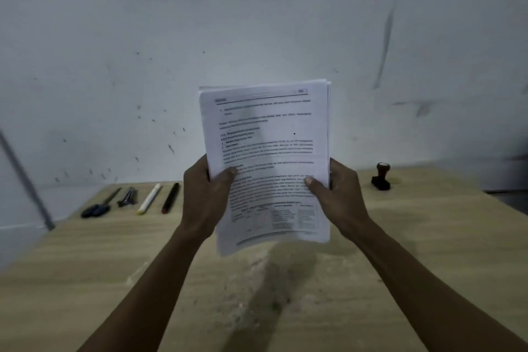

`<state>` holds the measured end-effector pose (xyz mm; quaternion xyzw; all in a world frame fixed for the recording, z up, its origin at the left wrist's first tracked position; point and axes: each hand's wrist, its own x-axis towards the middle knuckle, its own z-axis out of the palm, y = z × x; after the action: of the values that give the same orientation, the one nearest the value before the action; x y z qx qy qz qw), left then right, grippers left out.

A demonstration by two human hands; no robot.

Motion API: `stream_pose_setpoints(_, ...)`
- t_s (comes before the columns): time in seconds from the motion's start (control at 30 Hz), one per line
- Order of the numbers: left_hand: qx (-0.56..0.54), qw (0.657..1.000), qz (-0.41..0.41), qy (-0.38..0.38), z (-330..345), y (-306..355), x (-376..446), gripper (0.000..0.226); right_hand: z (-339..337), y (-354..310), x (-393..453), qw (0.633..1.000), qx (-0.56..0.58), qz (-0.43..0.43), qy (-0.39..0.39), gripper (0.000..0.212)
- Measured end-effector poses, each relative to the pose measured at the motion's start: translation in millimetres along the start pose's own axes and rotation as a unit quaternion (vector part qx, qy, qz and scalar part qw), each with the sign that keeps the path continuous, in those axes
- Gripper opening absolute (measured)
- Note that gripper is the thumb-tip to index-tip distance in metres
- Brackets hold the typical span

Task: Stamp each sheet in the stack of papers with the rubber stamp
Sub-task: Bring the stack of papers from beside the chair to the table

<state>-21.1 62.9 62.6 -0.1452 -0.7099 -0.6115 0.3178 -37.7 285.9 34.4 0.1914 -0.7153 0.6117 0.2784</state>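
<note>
A stack of printed white papers [268, 134] is held upright in the air above the wooden table [400, 251], its printed side facing me. My left hand [204, 194] grips the stack's left edge, thumb on the front page. My right hand [340, 197] grips the right edge the same way. The rubber stamp [381, 177], dark with a round knob handle, stands on the table to the far right, apart from both hands.
Along the table's far left lie a dark-handled tool [98, 207], a metal clip-like tool [128, 197], a white marker [149, 198] and a dark pen [171, 198]. A marked grey wall [257, 23] rises just behind the table.
</note>
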Motion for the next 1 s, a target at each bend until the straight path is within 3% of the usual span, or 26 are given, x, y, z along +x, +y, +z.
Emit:
stream_pose_setpoints(0.3,-0.027,0.994,-0.102,0.003,-13,-31,-33,0.031,31,21,-38,0.987,0.034,0.152,0.03,0.027)
stream_pose_setpoints(0.53,-0.047,0.99,-0.136,-0.006,-15,-23,-25,0.028,33,8,-37,0.988,0.023,0.152,0.011,0.024)
stream_pose_setpoints(0.73,-0.078,0.971,-0.222,0.029,-31,-25,-17,0.022,22,-3,-33,0.983,0.058,0.17,-0.04,0.025)
stream_pose_setpoints(0.9,-0.051,0.962,-0.267,-0.017,-39,-32,-21,0.025,23,-5,-38,0.978,0.027,0.192,-0.079,0.025)
stream_pose_setpoints(1.0,-0.002,0.948,-0.311,-0.067,-39,-39,-29,0.021,24,-2,-45,0.962,-0.004,0.249,-0.11,0.026)
